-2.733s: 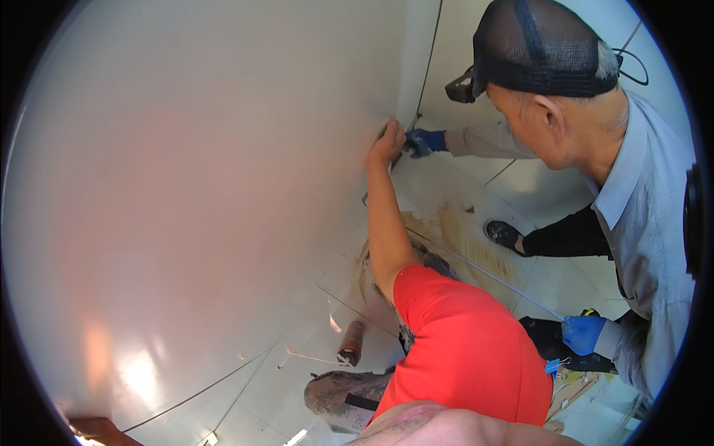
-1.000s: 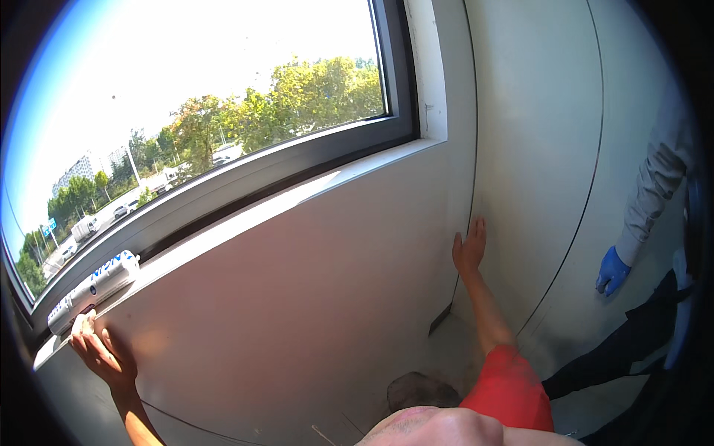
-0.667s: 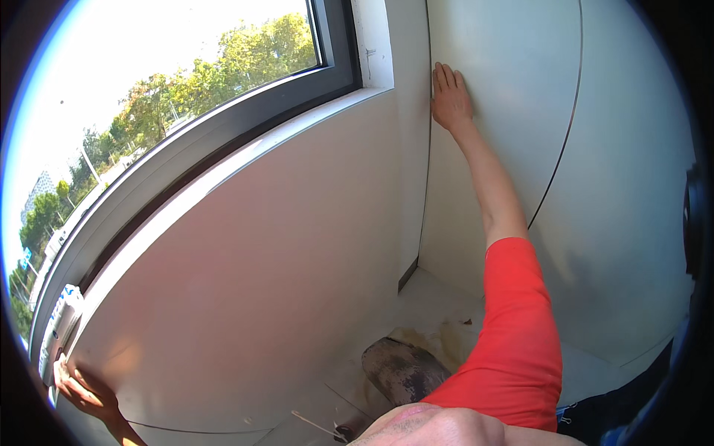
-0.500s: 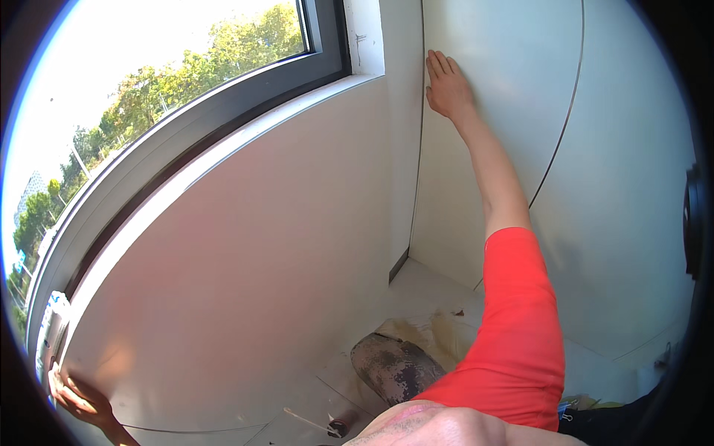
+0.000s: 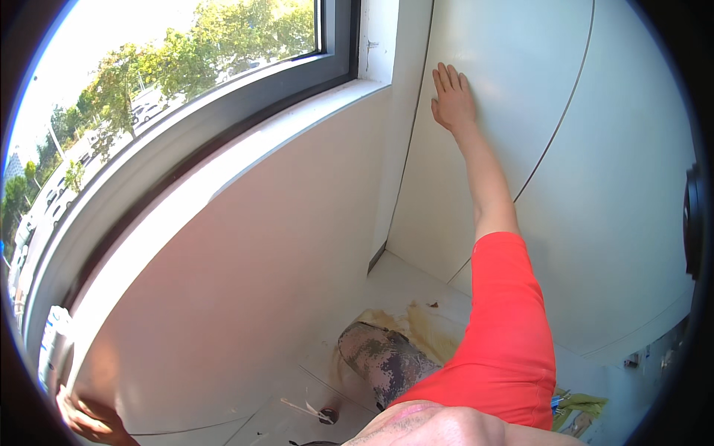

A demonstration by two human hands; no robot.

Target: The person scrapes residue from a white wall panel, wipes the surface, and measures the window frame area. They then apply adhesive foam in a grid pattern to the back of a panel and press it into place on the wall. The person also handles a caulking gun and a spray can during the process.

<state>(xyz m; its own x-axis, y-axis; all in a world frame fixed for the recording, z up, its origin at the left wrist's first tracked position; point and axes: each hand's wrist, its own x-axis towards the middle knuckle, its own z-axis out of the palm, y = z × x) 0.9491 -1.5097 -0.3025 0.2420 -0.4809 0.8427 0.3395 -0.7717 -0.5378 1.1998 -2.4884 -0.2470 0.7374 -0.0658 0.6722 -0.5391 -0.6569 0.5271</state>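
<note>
My right hand (image 5: pixel 454 100) lies flat against the pale wall panel (image 5: pixel 506 82), close to the vertical seam in the corner. Its fingers point up, slightly apart, with nothing held. At the lower left, my left hand (image 5: pixel 93 418) rests at the edge of the white windowsill (image 5: pixel 216 189), partly in shadow, its fingers reaching over the edge. Just beyond those fingers stands or lies a white and blue tube-like package (image 5: pixel 53 338) on the sill; whether they touch it is unclear.
A dark-framed window (image 5: pixel 245 104) curves along the left, with trees outside. Below me, a camouflage-patterned trouser leg (image 5: pixel 387 360) shows on the tiled floor beside brownish sheet material (image 5: pixel 428 331). A small dark roll (image 5: pixel 328 416) and a green cloth-like item (image 5: pixel 580 404) lie lower down.
The view has shifted slightly, showing more street outside and more floor at lower right. My right hand stays on the panel, its fingers a little more spread. My left hand remains by the sill.
</note>
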